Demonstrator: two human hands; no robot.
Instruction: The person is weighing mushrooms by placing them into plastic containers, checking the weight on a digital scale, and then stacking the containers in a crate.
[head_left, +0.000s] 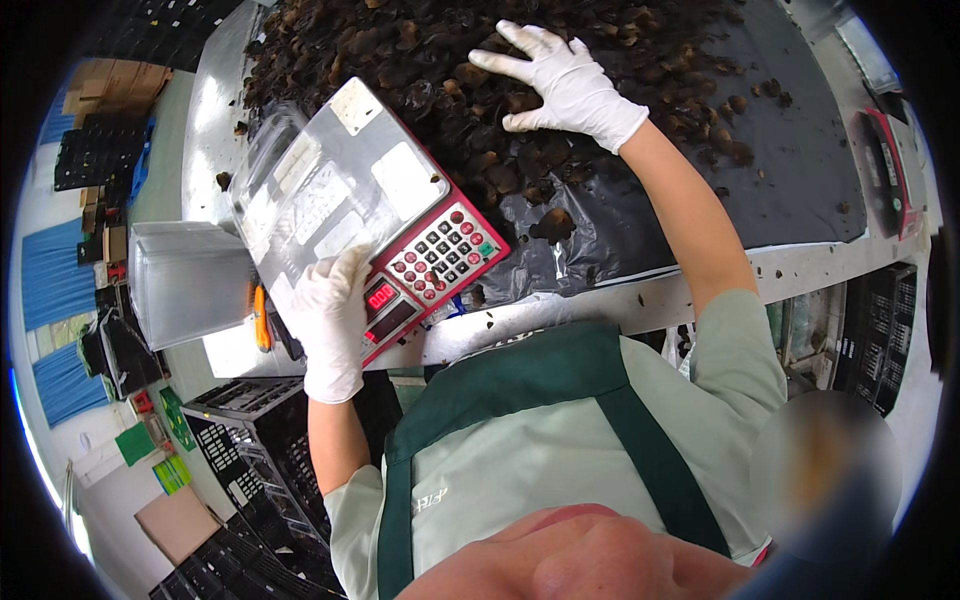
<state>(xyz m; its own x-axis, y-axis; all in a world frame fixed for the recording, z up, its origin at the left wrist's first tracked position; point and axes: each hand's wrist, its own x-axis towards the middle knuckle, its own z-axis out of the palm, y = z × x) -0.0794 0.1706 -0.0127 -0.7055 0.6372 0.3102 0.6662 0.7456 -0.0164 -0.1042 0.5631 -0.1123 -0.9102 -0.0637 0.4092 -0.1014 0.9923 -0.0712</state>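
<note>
My left hand (330, 322), in a white glove, is at the near left of a red digital scale (431, 259). Its fingers are curled on the edge of a clear plastic container (274, 161), which is blurred and lies over the scale's metal plate. The scale stands tilted to the table edge, its red display lit. My right hand (559, 86), also gloved in white, is spread palm down over a wide heap of dried dark brown fungus pieces (420, 45), fingers apart, holding nothing. A loose piece (553, 225) lies on the black plastic sheet (795, 165) near my body.
Stacked clear plastic containers (187, 281) stand at the table's left edge, beside an orange-handled cutter (261, 319). Black plastic crates (255, 420) stand below left, others (874, 337) below right. Another red scale (896, 172) is at the far right. A blurred person (825, 472) shows at lower right.
</note>
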